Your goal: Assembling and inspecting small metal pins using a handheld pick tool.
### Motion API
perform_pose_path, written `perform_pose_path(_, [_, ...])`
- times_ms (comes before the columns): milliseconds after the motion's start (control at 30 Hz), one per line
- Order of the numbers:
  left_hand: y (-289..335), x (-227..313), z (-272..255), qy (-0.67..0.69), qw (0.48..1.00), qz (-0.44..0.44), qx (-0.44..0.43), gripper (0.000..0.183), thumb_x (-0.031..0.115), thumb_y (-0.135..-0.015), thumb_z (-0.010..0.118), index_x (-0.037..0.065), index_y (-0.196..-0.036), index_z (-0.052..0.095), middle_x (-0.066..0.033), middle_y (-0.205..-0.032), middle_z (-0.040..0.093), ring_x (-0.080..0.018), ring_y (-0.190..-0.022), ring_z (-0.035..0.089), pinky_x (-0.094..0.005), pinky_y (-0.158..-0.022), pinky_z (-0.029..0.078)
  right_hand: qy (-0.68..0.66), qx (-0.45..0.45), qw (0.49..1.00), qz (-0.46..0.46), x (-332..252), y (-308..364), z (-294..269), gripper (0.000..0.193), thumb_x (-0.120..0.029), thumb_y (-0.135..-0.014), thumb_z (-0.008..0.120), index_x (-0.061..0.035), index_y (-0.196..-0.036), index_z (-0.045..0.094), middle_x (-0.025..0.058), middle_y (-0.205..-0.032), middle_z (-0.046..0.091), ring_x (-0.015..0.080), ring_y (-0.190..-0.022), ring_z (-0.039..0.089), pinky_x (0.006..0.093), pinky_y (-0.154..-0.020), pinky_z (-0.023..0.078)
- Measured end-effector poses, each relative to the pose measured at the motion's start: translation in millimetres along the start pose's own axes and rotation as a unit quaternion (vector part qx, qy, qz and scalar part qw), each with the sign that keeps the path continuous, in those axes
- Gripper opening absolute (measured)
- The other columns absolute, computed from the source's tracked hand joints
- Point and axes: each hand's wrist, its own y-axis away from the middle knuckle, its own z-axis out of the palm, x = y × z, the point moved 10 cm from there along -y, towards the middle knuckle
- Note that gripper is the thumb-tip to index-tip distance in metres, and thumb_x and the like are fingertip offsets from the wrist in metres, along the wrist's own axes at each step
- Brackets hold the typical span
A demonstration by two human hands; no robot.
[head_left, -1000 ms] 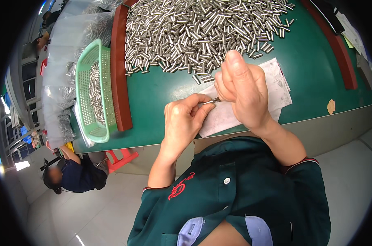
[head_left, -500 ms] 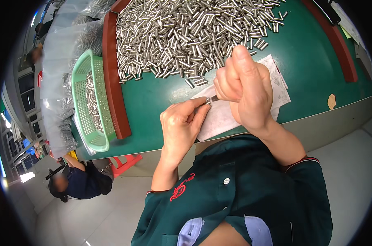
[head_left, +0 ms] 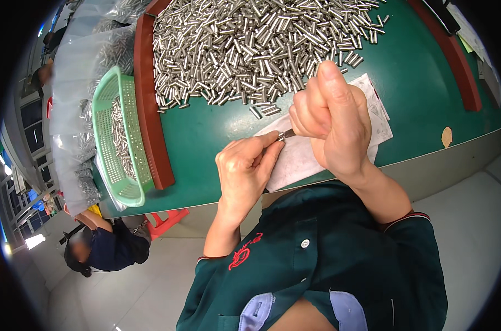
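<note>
Between thumb and fingertips of my left hand (head_left: 242,165) is a small shiny metal pin (head_left: 281,138), held above a white sheet of paper (head_left: 294,163). My right hand (head_left: 336,118) is closed in a fist, thumb up, around a tool with a thin dark metal blade (head_left: 289,133). That blade's tip meets the pin or lies right beside it; the tool's handle is hidden inside the fist. Beyond both hands lies a large heap of similar metal pins (head_left: 250,49), with a few loose ones (head_left: 264,110) at its near edge.
Red-brown rails, left (head_left: 149,110) and right (head_left: 454,60), bound the green tabletop (head_left: 416,88). Left of the rail stands a green perforated basket (head_left: 104,160) holding pins. Clear plastic bags (head_left: 71,71) of parts line the far left. Another person (head_left: 109,245) is beside a red stool (head_left: 170,222).
My right hand has shifted very slightly to the right. My left hand keeps its pinch on the pin. The basket and the left surroundings sit a little further left in view.
</note>
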Motion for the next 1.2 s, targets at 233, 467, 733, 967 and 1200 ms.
perform_pose_path(233, [1,-1,0,0.01,1.0,0.01,0.006,0.011,0.005,-0.064,0.068,0.004,-0.072,0.062,-0.005,-0.047,0.047,-0.0176,-0.04,0.045,-0.0273,-0.047,0.038,0.013,-0.011,1.0,-0.004,1,0,3,0.045,-0.029,-0.093,0.026,-0.0119,-0.051,0.025,-0.0033,-0.043,0.022,0.0062,-0.038,0.016,0.0231,-0.037,0.015])
perform_pose_path(467, [-1,1,1,0.023,0.999,0.038,0.004,0.01,0.006,-0.065,0.067,0.004,-0.072,0.061,-0.005,-0.046,0.046,-0.0177,-0.04,0.044,-0.0275,-0.045,0.034,0.079,-0.019,0.996,-0.029,-2,5,12,0.044,-0.026,-0.093,0.026,-0.0104,-0.052,0.026,-0.0038,-0.045,0.023,0.0059,-0.039,0.018,0.0228,-0.039,0.017])
perform_pose_path(733, [-1,3,2,0.033,0.998,0.049,-0.004,0.007,0.007,-0.067,0.066,0.005,-0.073,0.062,-0.005,-0.044,0.045,-0.0188,-0.039,0.044,-0.0284,-0.044,0.031,0.143,-0.074,0.983,-0.09,-6,10,28,0.042,-0.019,-0.092,0.034,-0.0042,-0.053,0.035,-0.0017,-0.044,0.032,0.0062,-0.039,0.029,0.0239,-0.037,0.023])
perform_pose_path(967, [0,15,-1,-0.045,0.996,0.08,0.003,0.006,0.007,-0.068,0.064,0.005,-0.073,0.061,-0.006,-0.048,0.049,-0.0201,-0.044,0.048,-0.0297,-0.045,0.033,0.071,-0.025,0.996,-0.057,-1,4,12,0.042,-0.022,-0.093,0.03,-0.0088,-0.053,0.028,-0.0037,-0.047,0.024,0.0049,-0.04,0.02,0.0222,-0.037,0.019])
perform_pose_path(1200, [-1,46,9,-0.22,0.954,0.204,-0.01,0.01,0.006,-0.066,0.062,0.005,-0.066,0.052,-0.0038,-0.049,0.048,-0.0184,-0.045,0.048,-0.0307,-0.047,0.033,0.04,-0.025,0.997,-0.057,-1,2,8,0.04,-0.021,-0.093,0.03,-0.0094,-0.055,0.028,-0.0042,-0.047,0.024,0.0042,-0.039,0.019,0.0213,-0.036,0.017])
